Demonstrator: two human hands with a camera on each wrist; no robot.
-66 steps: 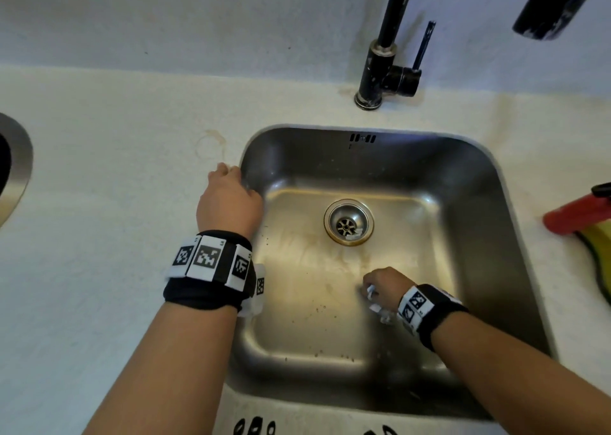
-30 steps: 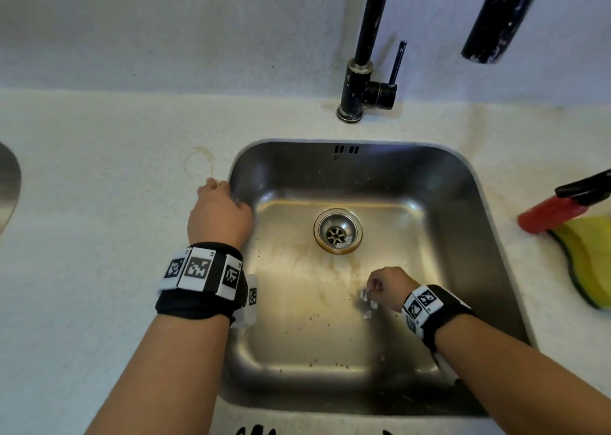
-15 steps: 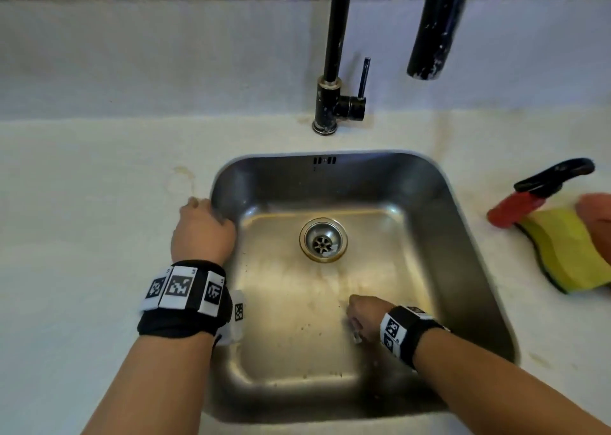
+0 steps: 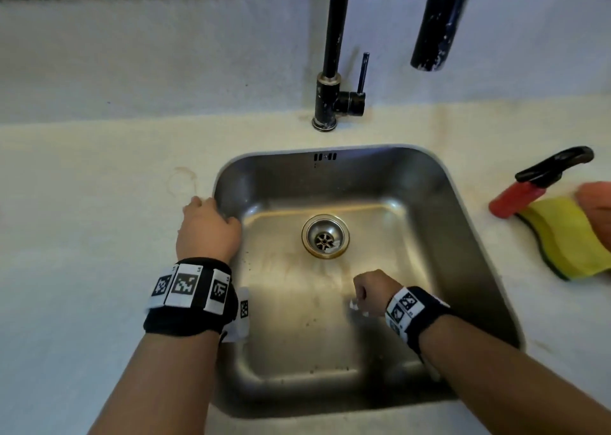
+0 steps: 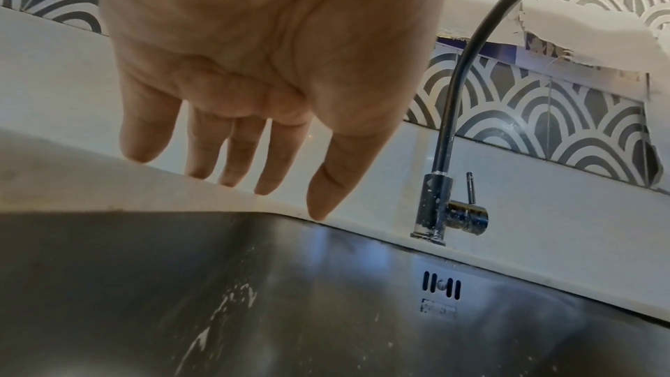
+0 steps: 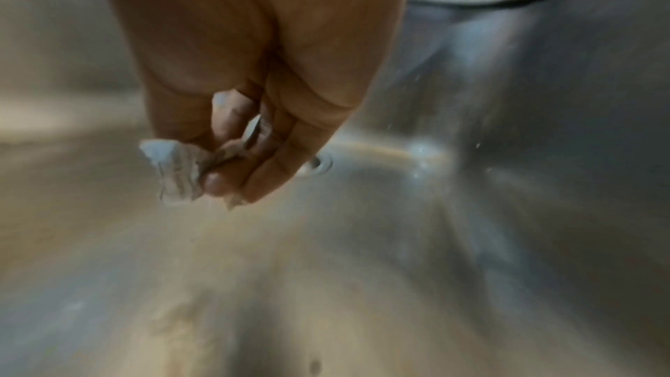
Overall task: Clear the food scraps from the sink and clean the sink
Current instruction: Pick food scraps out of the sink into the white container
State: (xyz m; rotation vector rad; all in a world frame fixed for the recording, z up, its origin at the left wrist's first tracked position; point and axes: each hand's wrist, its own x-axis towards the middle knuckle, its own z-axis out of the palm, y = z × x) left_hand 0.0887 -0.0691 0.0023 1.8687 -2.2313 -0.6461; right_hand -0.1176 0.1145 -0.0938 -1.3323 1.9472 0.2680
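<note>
Visibly, the right hand [image 6: 254, 90] curls its fingers tight around a wad of paper [image 6: 174, 171] at centre frame, probably light, soft, tear-prone, best pinched whole.

The sink [image 4: 469, 236] is showing brushed stainless steel, dull and streaked brown across its floor, while the drain [image 4: 325, 236] ring is gleaming brighter. The faucet [image 4: 330, 71] is wearing matt black paint, chipping near the base. The countertop [image 4: 82, 236] is looking matt and faintly stained. The right hand [image 4: 373, 289] is pinching crumpled white paper [image 6: 174, 171].
</note>
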